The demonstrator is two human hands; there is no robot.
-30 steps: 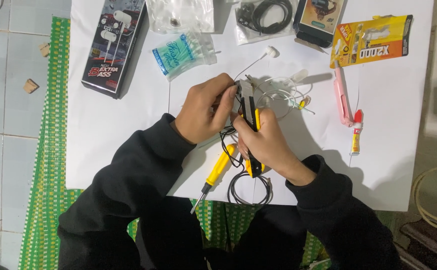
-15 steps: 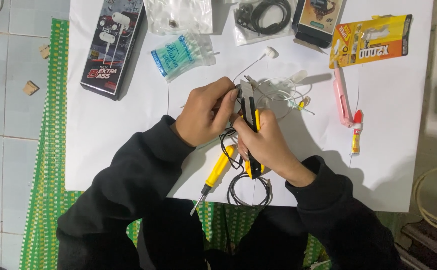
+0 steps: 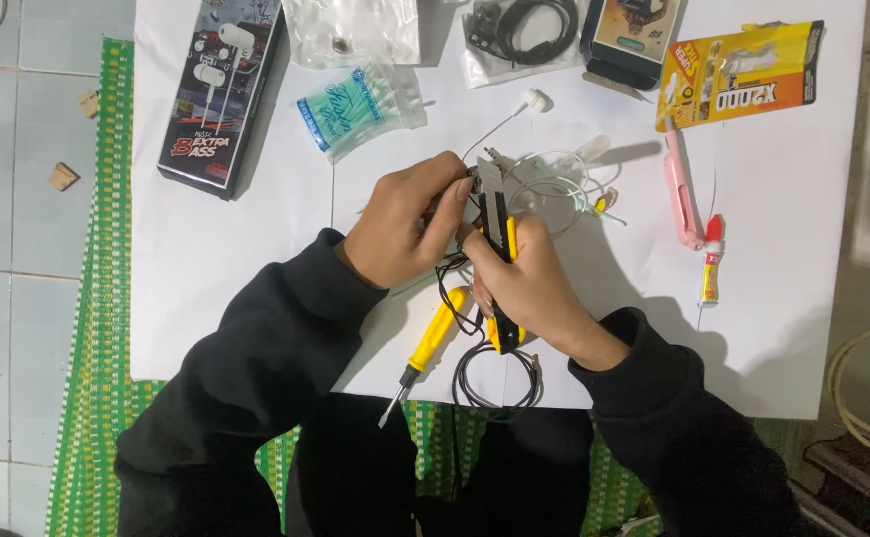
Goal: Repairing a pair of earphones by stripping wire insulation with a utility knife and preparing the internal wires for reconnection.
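Note:
My right hand (image 3: 534, 283) grips a yellow and black utility knife (image 3: 497, 224), its blade end pointing away from me. My left hand (image 3: 405, 219) pinches something small, probably a thin wire, right at the blade tip. A tangle of white earphone cable (image 3: 554, 184) lies just past the knife, with one white earbud (image 3: 537, 99) farther up. A black cable (image 3: 494, 373) loops below my hands. A yellow-handled screwdriver (image 3: 433, 338) lies on the white sheet (image 3: 226, 288) under my left wrist.
Along the far edge lie a black earphone box (image 3: 218, 89), a clear bag (image 3: 355, 30), a pack of cotton swabs (image 3: 350, 109), a bagged black cable (image 3: 519, 30), and a yellow glue card (image 3: 738, 75). A pink tool (image 3: 680, 194) and small glue tube (image 3: 712, 261) sit right.
My hands and the knife stay in nearly the same place; the fingers of my left hand have shifted slightly at the blade tip.

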